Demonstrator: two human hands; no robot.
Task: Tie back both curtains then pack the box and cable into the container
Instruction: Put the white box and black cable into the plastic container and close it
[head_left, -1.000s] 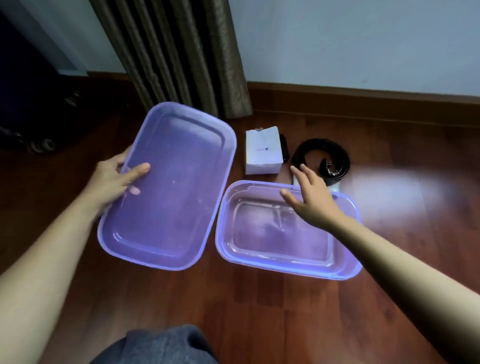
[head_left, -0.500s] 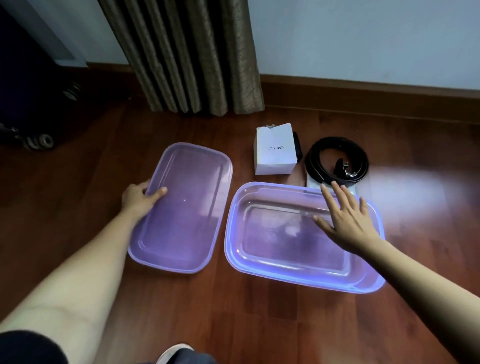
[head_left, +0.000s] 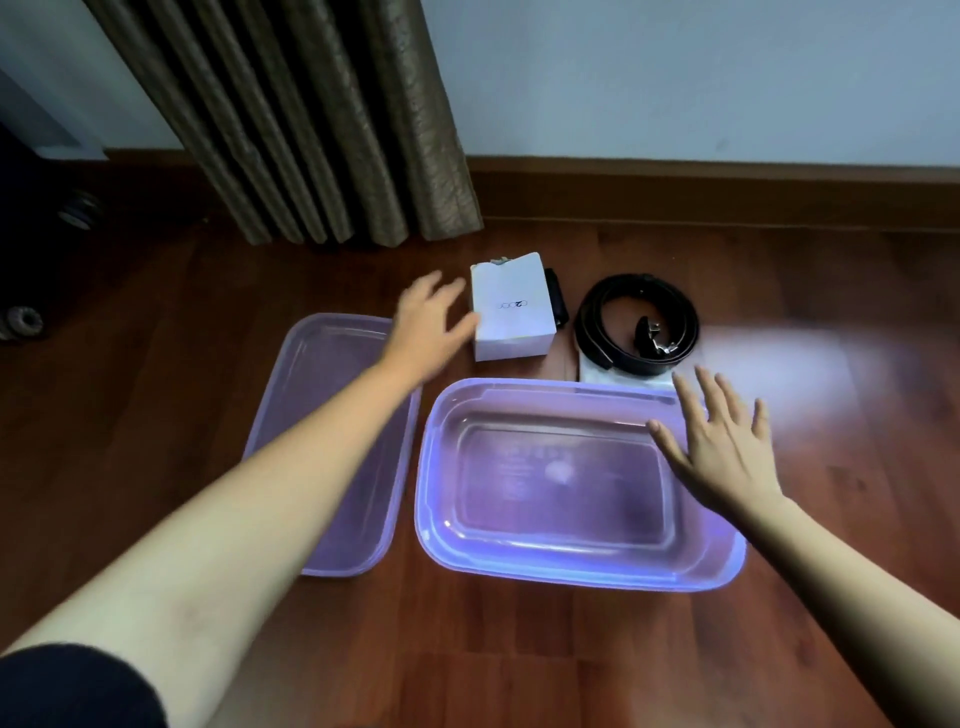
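Box (head_left: 511, 307): white, lying on the floor (head_left: 519, 649) just past my left fingertips, at the container's far side. My left hand (head_left: 427, 325) reaches toward it, fingers (head_left: 451, 289) spread wide, holding nothing; blur hides whether the nearest finger touches the box.

Cable (head_left: 638, 323): black coil just beyond my right fingertips, resting on something flat and white. My right hand (head_left: 722, 441) hovers flat over the container's far right rim, fingers fanned, empty.

Container (head_left: 576, 566): purple, open, empty, under my right palm. Lid (head_left: 322, 467) lies beneath my left forearm.

Risks, as I judge them: a one-sided grab could tip or slide the box toward the curtain (head_left: 332, 119); lifting the coil by one loop could let it unwind; leaning on the rim could shift the container.
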